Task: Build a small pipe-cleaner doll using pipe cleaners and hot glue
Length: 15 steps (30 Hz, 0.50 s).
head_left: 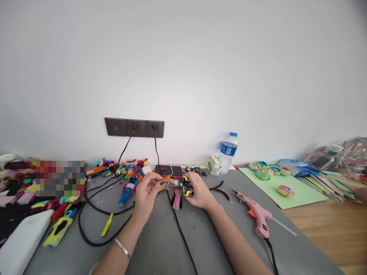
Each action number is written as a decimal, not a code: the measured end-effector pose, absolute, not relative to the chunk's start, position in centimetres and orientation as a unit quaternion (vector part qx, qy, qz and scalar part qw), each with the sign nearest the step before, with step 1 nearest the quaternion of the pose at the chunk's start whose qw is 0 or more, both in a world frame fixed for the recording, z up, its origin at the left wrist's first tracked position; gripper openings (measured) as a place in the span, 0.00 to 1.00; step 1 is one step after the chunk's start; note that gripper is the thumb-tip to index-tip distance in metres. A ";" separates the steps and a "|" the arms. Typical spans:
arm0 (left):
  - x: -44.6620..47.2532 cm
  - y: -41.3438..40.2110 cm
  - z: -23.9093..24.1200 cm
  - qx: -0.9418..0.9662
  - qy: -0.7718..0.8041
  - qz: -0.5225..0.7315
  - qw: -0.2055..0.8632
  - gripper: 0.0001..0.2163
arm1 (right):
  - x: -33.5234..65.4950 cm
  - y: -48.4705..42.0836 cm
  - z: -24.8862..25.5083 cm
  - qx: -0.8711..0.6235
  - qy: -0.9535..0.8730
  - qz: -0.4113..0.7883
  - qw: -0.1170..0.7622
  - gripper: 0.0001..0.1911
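Observation:
Near the middle of the table, my left hand [148,190] pinches a small fuzzy piece with an orange pipe cleaner [166,178] on it. My right hand [198,191] is wrapped round pliers [186,186] with black-and-yellow handles. The jaws point left and come up against the piece at my left fingertips; whether they grip it I cannot tell. Just below the pliers lies a pink fuzzy bundle [177,200] with black on it. Behind my hands is a dark phone [172,171] with a red edge. A blue pipe-cleaner figure [127,193] lies left of my left hand.
A pink glue gun [258,217] lies to the right, its cord running to the front. Black cables [94,210] loop across the left side. A water bottle [228,154] and a small box [214,165] stand by the wall. Green paper [275,187] holds fuzzy pieces.

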State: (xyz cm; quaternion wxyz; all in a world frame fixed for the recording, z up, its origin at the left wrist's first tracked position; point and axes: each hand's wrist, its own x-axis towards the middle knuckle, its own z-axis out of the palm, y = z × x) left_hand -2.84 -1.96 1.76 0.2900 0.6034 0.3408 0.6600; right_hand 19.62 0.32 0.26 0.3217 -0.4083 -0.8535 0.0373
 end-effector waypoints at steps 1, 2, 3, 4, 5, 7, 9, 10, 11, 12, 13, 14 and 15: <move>-2.9 -2.0 1.8 0.611 0.336 0.655 0.291 0.07 | 19.5 0.2 0.3 -0.408 -0.854 0.038 0.322 0.23; -2.9 -2.0 1.9 0.617 0.333 0.651 0.293 0.07 | 19.5 0.1 0.4 -0.408 -0.853 0.038 0.322 0.23; -2.9 -2.0 1.9 0.621 0.331 0.646 0.296 0.07 | 19.4 0.0 0.4 -0.409 -0.852 0.039 0.323 0.23; -2.9 -2.0 1.9 0.623 0.329 0.643 0.299 0.08 | 19.4 0.0 0.4 -0.409 -0.851 0.040 0.326 0.23; -2.9 -1.9 1.9 0.625 0.328 0.641 0.302 0.08 | 19.4 -0.1 0.5 -0.409 -0.850 0.041 0.330 0.23; -2.9 -1.9 2.0 0.629 0.326 0.636 0.306 0.08 | 19.4 -0.2 0.5 -0.408 -0.846 0.041 0.340 0.22; -2.9 -1.9 2.0 0.633 0.323 0.633 0.308 0.09 | 19.4 -0.3 0.5 -0.404 -0.844 0.038 0.352 0.22; -2.9 -1.9 2.0 0.634 0.321 0.632 0.309 0.09 | 19.4 -0.3 0.5 -0.402 -0.843 0.036 0.355 0.22; -2.9 -1.9 1.9 0.636 0.319 0.631 0.311 0.09 | 19.4 -0.3 0.5 -0.401 -0.843 0.033 0.357 0.21; -2.9 -1.9 1.9 0.637 0.318 0.628 0.314 0.09 | 19.4 -0.3 0.5 -0.401 -0.843 0.030 0.358 0.21; -2.9 -1.9 1.9 0.638 0.318 0.625 0.318 0.08 | 19.4 -0.4 0.5 -0.401 -0.842 0.026 0.360 0.21; -2.9 -2.0 1.9 0.640 0.318 0.621 0.322 0.08 | 19.4 -0.4 0.5 -0.401 -0.842 0.022 0.361 0.20; -2.9 -2.0 1.9 0.641 0.318 0.617 0.326 0.09 | 19.4 -0.4 0.6 -0.400 -0.841 0.018 0.364 0.20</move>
